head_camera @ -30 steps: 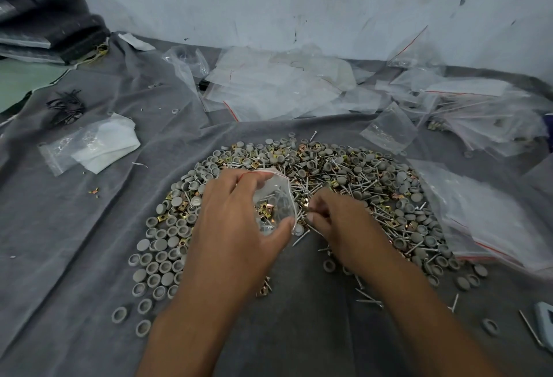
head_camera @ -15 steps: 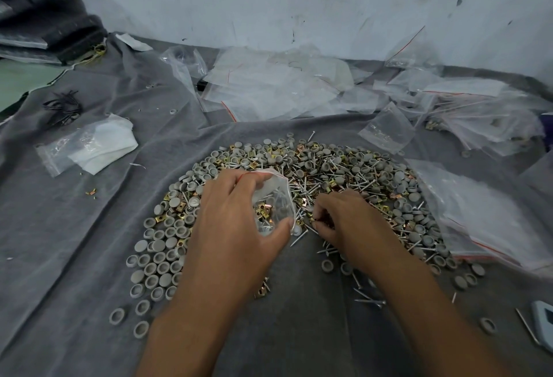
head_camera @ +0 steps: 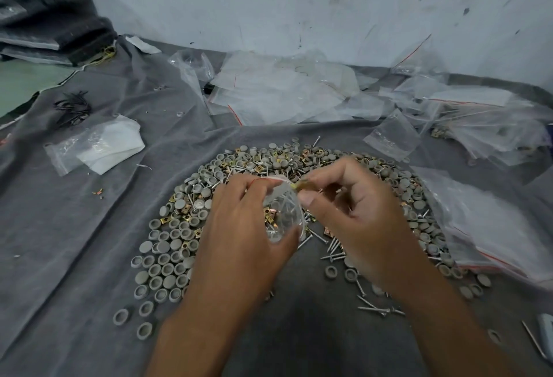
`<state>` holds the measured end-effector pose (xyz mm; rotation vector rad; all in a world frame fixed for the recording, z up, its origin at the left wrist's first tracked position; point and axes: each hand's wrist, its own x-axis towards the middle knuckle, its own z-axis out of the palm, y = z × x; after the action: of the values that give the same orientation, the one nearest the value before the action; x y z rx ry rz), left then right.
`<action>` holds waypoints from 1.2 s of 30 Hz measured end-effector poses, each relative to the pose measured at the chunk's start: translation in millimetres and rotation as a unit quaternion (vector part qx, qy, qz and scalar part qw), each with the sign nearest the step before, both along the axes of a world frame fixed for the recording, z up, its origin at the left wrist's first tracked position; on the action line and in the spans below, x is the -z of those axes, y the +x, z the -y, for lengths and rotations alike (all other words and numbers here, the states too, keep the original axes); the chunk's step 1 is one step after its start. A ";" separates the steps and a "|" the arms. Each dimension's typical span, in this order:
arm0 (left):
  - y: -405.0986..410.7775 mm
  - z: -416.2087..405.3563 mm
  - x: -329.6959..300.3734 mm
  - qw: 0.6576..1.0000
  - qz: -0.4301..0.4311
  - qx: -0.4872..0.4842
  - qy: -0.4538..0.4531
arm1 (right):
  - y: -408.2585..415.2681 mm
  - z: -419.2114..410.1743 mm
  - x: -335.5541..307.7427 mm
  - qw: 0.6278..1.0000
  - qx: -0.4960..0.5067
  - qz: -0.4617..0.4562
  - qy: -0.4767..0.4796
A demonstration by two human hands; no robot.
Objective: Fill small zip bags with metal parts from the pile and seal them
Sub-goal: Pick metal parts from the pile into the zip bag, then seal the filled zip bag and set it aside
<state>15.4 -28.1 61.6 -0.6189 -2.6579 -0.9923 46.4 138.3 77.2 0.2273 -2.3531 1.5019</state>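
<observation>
A wide pile of metal parts (head_camera: 278, 164), grey round caps, brass clips and silver screws, lies on the grey cloth (head_camera: 89, 242). My left hand (head_camera: 239, 227) grips a small clear zip bag (head_camera: 284, 212) above the pile, mouth held open, with brass clips and screws inside. My right hand (head_camera: 356, 212) is raised to the bag's mouth and pinches a small brass clip (head_camera: 302, 186) between thumb and fingertips at the rim.
Empty zip bags (head_camera: 284, 92) are heaped at the back by the wall, more bags (head_camera: 493, 227) lie at the right. A bag with white paper (head_camera: 98, 146) lies at the left, dark screws (head_camera: 71, 106) beyond it. Loose caps (head_camera: 158, 275) spread front left.
My right hand has lifted from the pile, where it was picking among the screws, up to the bag's mouth with a brass clip pinched. My left hand keeps holding the bag.
</observation>
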 end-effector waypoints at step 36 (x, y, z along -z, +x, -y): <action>-3.5 2.5 -9.6 0.907 0.057 0.033 0.415 | 12.3 -32.2 4.3 0.995 0.026 -0.035 -0.087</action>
<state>11.9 -30.6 71.2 -0.4441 -1.9846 -2.0339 58.7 170.5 73.0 0.1707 -2.1425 1.6342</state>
